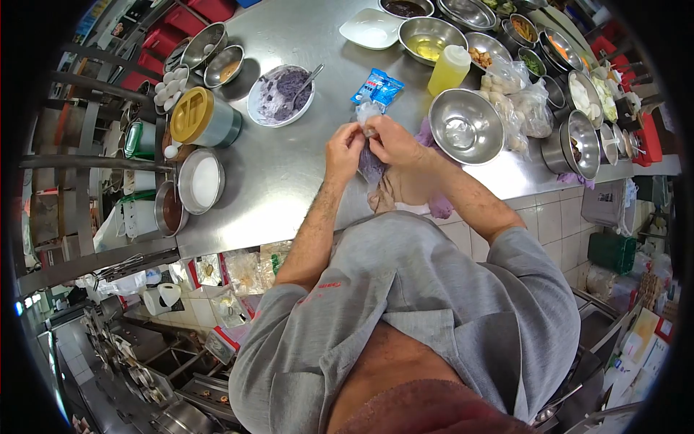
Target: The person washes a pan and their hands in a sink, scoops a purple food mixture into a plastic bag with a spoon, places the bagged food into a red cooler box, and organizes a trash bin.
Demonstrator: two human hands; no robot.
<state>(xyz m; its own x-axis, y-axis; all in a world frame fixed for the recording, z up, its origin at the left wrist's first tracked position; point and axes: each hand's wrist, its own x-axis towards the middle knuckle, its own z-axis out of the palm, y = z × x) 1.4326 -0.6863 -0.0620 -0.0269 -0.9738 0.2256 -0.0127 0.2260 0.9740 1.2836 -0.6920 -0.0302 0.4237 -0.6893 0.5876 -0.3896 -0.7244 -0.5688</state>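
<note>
Bag (371,168) of clear plastic, purple stuff inside, sits between the 2 hands, its lower part reaching toward the wearer. Fingers of the left hand (344,150) are clamped on the near side of its gathered neck; those of the right hand (394,142) pinch the neck too, just beside them. Beyond both hands, near the bag's top, lies 1 blue packet (379,87). Left of and beyond the left hand stands 1 white bowl (278,124) of purple mash with a spoon (313,75) in it. Right of the right hand is 1 steel bowl (463,129); past that, 1 squeeze bottle (447,72) of yellow liquid.
</note>
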